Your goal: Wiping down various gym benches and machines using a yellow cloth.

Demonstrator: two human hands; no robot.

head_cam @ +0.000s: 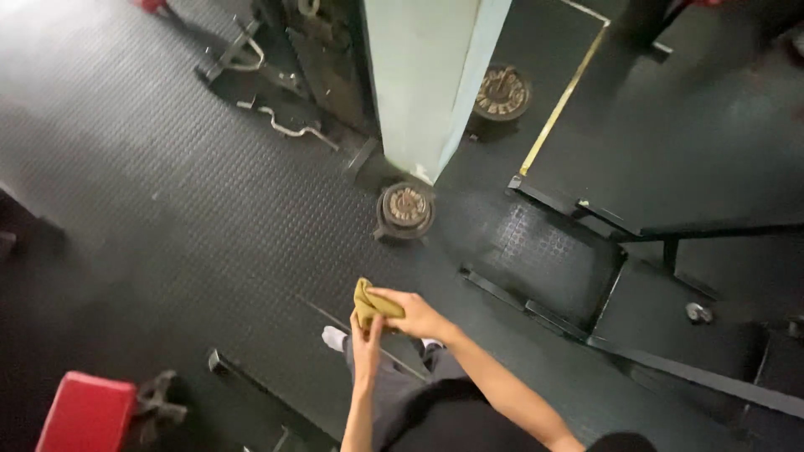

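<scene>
Item: olive-yellow cloth (368,303), bunched, clamped between your two hands. Your right hand (416,316) pinches its right edge, fingers closed over it; your left hand (366,341) grips it from beneath. The cloth sticks out up and left of both grips, above your white shoe (334,337).

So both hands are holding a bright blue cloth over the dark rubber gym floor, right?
Not quite: the cloth is olive-yellow, not blue. The head view shows the left hand and right hand both holding it over the dark rubber floor.
</scene>
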